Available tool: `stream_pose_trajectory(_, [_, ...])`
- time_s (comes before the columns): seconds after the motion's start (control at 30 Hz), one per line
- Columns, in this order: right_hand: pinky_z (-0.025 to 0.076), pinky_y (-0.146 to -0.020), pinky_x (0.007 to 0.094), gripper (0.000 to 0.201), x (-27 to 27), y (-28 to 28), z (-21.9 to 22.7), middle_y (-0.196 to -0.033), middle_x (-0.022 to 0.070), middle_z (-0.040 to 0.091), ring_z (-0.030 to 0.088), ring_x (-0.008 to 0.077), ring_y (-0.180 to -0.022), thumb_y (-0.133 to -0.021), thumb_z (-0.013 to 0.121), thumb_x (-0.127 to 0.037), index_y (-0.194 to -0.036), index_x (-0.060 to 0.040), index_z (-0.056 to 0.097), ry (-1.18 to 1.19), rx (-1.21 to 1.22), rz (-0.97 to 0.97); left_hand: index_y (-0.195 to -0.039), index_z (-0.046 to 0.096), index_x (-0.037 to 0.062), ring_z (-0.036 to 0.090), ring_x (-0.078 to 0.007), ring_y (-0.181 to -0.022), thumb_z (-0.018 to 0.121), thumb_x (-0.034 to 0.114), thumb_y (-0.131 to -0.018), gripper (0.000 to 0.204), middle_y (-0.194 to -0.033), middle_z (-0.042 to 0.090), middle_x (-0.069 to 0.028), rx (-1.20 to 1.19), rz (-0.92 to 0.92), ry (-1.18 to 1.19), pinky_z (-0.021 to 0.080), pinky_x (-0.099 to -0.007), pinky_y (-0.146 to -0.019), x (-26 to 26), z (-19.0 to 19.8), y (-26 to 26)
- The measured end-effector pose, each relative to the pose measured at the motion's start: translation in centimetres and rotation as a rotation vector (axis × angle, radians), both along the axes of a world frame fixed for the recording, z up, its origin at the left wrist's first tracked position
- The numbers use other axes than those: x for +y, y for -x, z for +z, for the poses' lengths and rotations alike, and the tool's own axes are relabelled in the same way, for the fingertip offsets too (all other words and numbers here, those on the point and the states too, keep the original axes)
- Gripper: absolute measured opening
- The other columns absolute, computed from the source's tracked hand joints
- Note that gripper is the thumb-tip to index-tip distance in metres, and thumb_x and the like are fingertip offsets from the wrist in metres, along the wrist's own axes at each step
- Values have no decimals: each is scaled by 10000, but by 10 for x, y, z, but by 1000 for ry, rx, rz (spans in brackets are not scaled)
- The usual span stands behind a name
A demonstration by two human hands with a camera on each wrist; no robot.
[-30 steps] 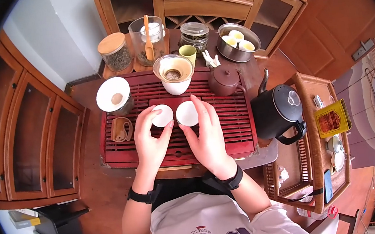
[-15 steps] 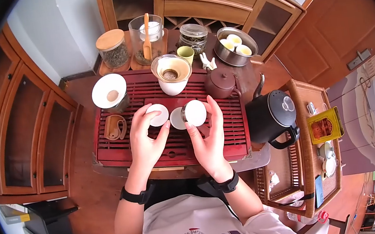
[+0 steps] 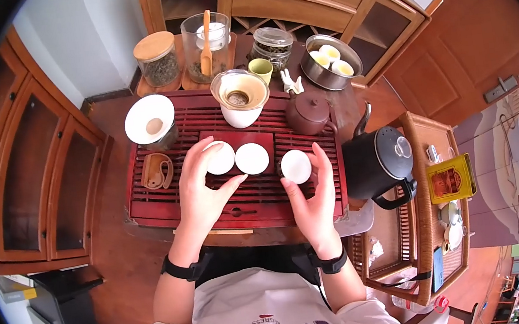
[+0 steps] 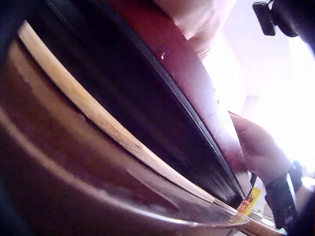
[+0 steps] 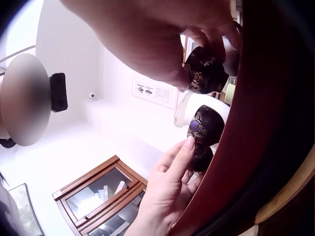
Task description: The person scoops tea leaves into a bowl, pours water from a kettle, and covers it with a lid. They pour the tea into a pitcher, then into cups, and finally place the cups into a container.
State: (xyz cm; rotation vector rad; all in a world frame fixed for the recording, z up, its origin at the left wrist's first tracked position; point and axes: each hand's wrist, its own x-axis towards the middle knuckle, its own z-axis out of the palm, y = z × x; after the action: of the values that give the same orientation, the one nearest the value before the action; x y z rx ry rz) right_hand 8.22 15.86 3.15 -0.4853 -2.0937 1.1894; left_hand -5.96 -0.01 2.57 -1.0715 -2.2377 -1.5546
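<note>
Altogether three teacups (image 3: 252,158), two hands (image 3: 312,197).

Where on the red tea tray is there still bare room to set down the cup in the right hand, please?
The right hand holds a small cup above bare slats of the tea tray, between the middle cup and the black kettle. The tray's near strip is also bare. Its far side is crowded with the clay teapot and strainer bowl.
</note>
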Motion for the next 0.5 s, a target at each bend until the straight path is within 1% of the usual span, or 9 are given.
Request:
stream_pose_trajectory(0.03, [419, -1080, 411, 782, -3, 0, 2, -1373, 217, 515, 531, 340, -1271, -843, 768, -45, -1497, 29, 346, -16, -29, 9, -1227, 605, 68, 589, -337, -1207, 916, 96, -634, 671, -1343, 566, -151, 5, -3, -17, 512, -426, -1002, 0, -1, 1])
stream_pose_trajectory(0.13, [412, -1091, 422, 795, -6, 6, -6, -1411, 230, 493, 515, 365, -1292, -853, 755, -51, -1511, 40, 317, -92, -9, 43, -1208, 614, 63, 600, -335, -1191, 913, 89, -639, 643, -1317, 582, -155, 5, 16, -8, 516, -422, -997, 1, 1, 1])
stream_pose_trajectory(0.27, [409, -1095, 429, 791, -8, 9, -8, -1423, 232, 485, 510, 370, -1301, -859, 746, -47, -1513, 43, 311, -116, -17, 44, -1226, 610, 62, 591, -330, -1204, 920, 88, -627, 675, -1337, 566, -156, -8, 15, -22, 512, -419, -1007, 0, 0, 1])
stream_pose_trajectory(0.33, [419, -1088, 436, 778, -7, 8, -7, -1422, 244, 486, 515, 384, -1298, -867, 735, -44, -1513, 41, 309, -138, -14, 46, -1298, 599, 93, 527, -357, -1288, 928, 126, -627, 748, -1437, 481, -181, -47, -7, 30, 479, -448, -1054, -1, 2, 0])
stream_pose_trajectory(0.37, [419, -1088, 436, 778, -7, 8, -6, -1422, 244, 486, 515, 384, -1298, -867, 735, -44, -1513, 41, 309, -141, -15, 49, -1298, 599, 93, 527, -357, -1288, 928, 126, -627, 748, -1437, 481, -181, -48, -4, 27, 479, -448, -1054, 0, 3, -1])
stream_pose_trajectory(0.43, [433, -1076, 440, 765, -9, 9, -2, -1421, 258, 485, 521, 393, -1294, -875, 725, -43, -1512, 34, 309, -191, -37, 53, -1355, 590, 132, 436, -393, -1371, 926, 177, -640, 791, -1527, 365, -209, 7, -7, 155, 433, -486, -1101, -1, 7, -4])
stream_pose_trajectory(0.47, [450, -1061, 446, 760, -9, 10, -2, -1424, 272, 482, 527, 404, -1291, -876, 720, -41, -1512, 27, 311, -215, -25, 45, -1362, 603, 169, 378, -423, -1408, 913, 207, -668, 761, -1562, 299, -230, -36, -47, 199, 407, -512, -1117, -1, 10, -5])
stream_pose_trajectory(0.5, [450, -1061, 446, 760, -10, 10, -1, -1424, 272, 482, 527, 404, -1291, -876, 720, -41, -1512, 27, 311, -217, -24, 48, -1362, 603, 169, 378, -423, -1408, 913, 207, -668, 761, -1562, 299, -230, -35, -44, 197, 407, -512, -1117, -1, 9, -5])
